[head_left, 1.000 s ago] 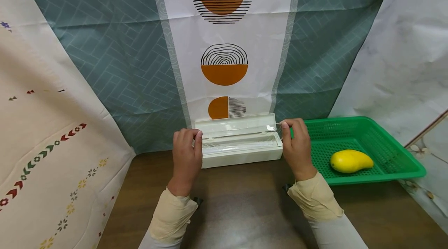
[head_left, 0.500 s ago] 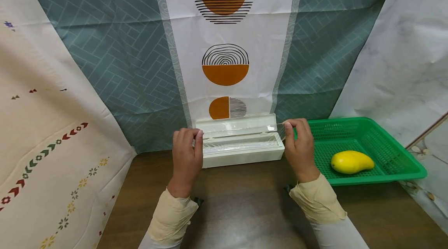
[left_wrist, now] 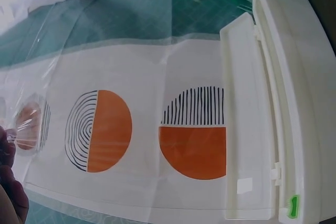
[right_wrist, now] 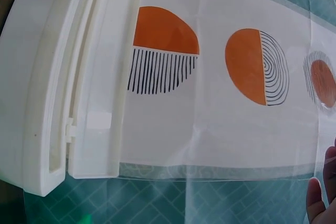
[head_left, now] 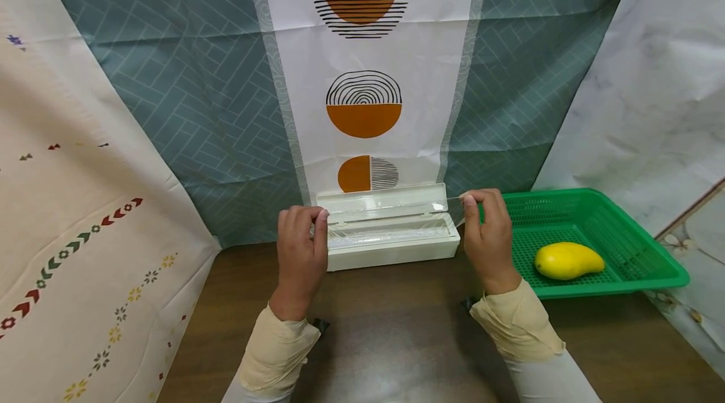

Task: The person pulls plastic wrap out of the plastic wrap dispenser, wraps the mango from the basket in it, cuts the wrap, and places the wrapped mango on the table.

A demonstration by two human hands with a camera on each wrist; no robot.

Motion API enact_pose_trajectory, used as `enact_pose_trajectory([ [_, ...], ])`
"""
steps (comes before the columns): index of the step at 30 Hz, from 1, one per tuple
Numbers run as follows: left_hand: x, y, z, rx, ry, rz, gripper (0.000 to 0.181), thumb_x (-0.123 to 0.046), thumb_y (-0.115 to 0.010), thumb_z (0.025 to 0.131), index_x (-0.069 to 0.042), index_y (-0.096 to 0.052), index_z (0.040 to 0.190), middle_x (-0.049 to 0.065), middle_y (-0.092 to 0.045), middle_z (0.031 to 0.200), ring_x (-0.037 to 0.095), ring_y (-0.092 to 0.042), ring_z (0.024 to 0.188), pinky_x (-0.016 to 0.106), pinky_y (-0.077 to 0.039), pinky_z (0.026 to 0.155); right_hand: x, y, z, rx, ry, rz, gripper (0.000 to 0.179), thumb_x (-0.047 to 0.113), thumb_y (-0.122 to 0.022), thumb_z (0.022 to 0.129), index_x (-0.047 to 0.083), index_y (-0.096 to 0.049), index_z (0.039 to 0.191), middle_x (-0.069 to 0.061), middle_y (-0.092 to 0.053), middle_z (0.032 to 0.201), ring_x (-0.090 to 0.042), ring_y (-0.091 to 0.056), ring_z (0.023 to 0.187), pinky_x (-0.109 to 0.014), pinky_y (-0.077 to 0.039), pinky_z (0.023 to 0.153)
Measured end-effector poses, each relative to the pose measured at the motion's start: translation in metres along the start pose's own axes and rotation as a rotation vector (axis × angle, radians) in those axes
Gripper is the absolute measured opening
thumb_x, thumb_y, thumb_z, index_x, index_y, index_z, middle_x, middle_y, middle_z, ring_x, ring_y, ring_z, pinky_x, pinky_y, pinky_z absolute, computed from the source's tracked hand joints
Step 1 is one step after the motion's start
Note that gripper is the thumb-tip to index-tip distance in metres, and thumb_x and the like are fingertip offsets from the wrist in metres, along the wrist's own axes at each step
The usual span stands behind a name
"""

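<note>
A long white cling film dispenser [head_left: 393,255] stands on the table with its lid [head_left: 374,199] raised, and a roll of clear film [head_left: 379,236] shows inside. My left hand [head_left: 300,252] pinches one corner of the drawn-out film at the dispenser's left end. At the right end, just beyond the box, my right hand [head_left: 488,239] pinches the other corner between thumb and forefinger. Gathered cling film [left_wrist: 25,134] bunches at the left fingers in the left wrist view. The right wrist view catches only a few fingertips [right_wrist: 316,196] at its edge.
Right of the dispenser is a green perforated basket [head_left: 612,289] with a yellow mango [head_left: 569,261] in it. A patterned cloth [head_left: 362,50] hangs behind the box. The brown table [head_left: 391,334] extends in front, between the forearms.
My right hand has shifted slightly right and up, away from the dispenser's end, with the film corner. The left hand has hardly moved.
</note>
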State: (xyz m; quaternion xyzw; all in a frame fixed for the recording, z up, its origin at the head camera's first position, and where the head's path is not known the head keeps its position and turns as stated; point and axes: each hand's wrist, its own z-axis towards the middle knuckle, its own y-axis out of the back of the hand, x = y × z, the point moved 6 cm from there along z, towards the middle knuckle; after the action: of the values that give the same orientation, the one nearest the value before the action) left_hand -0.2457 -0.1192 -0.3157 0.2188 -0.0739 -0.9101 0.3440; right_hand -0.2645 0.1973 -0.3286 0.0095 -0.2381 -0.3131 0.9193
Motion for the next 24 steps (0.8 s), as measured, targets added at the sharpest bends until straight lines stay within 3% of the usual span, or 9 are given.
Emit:
enact_pose_trajectory([
  [7, -0.004, 0.005, 0.001, 0.008, -0.005, -0.004, 0.001, 0.001, -0.064, 0.098, 0.0, -0.065, 0.098, 0.01, -0.052, 0.082, 0.028, -0.042, 0.079, 0.039, -0.031, 0.072, 0.004, 0.002, 0.003, -0.008, -0.008, 0.006, 0.014, 0.005, -0.057, 0.105, -0.007, -0.065, 0.103, -0.02, -0.06, 0.097, -0.031, -0.057, 0.09, -0.023, -0.042, 0.087],
  [11, -0.007, 0.006, 0.002, 0.011, -0.016, -0.006, 0.01, -0.006, -0.061, 0.103, 0.001, -0.065, 0.098, 0.01, -0.052, 0.082, 0.028, -0.042, 0.078, 0.039, -0.031, 0.072, 0.006, 0.005, 0.004, -0.014, -0.005, 0.01, 0.014, 0.004, -0.057, 0.105, -0.008, -0.065, 0.104, -0.021, -0.06, 0.097, -0.032, -0.057, 0.09, -0.023, -0.042, 0.088],
  [24, -0.016, 0.012, 0.005, -0.019, -0.066, -0.016, 0.013, -0.01, -0.059, 0.104, 0.0, -0.064, 0.097, 0.01, -0.052, 0.083, 0.028, -0.04, 0.077, 0.039, -0.03, 0.072, 0.017, 0.012, 0.01, -0.034, 0.016, 0.045, 0.014, 0.004, -0.059, 0.104, -0.008, -0.066, 0.103, -0.021, -0.061, 0.097, -0.032, -0.058, 0.092, -0.021, -0.042, 0.09],
])
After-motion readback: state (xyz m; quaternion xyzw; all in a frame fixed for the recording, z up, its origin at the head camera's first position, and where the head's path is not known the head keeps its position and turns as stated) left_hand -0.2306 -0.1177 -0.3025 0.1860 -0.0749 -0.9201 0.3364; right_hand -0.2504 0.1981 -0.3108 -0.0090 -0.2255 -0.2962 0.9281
